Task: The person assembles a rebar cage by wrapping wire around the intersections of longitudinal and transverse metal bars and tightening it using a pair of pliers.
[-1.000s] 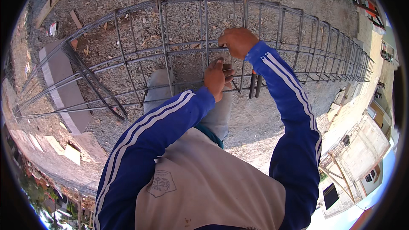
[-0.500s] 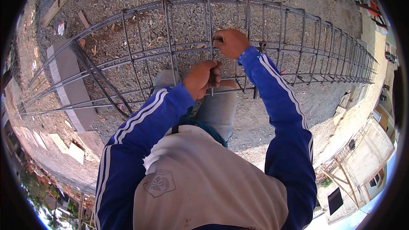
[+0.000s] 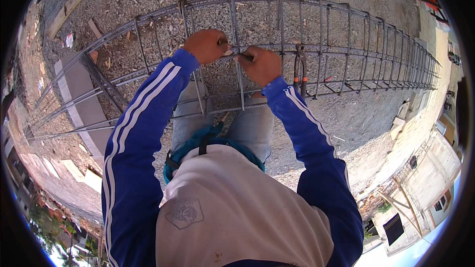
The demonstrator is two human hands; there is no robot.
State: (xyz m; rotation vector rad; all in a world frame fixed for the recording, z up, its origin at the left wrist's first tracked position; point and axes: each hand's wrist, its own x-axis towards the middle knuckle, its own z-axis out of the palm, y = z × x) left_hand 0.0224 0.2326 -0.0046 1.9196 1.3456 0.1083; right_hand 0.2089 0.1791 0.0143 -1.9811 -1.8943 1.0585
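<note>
A long rebar cage (image 3: 349, 44) of lengthwise bars and square stirrups stretches across in front of me. My left hand (image 3: 207, 46) is closed in a pinch just left of one stirrup, at the middle lengthwise bar. On that stirrup's other side, my right hand (image 3: 261, 64) is closed too, its fingertips almost meeting the left ones at the crossing. Whatever the fingertips hold is too small to make out. Pincers (image 3: 300, 66) with orange marks on the handles hang from the middle bar, right of my right hand.
Gravel ground (image 3: 148, 2) spreads beneath the cage. A grey block (image 3: 81, 96) lies under the bars at the left, beside dark crossed bars (image 3: 101, 81). A wooden plank (image 3: 76, 2) is at the far left. My legs (image 3: 252, 126) are close against the cage's near side.
My left hand has moved up and left from the lower bars to the middle bar. My right hand has come down slightly, and the pincers now show fully beside it.
</note>
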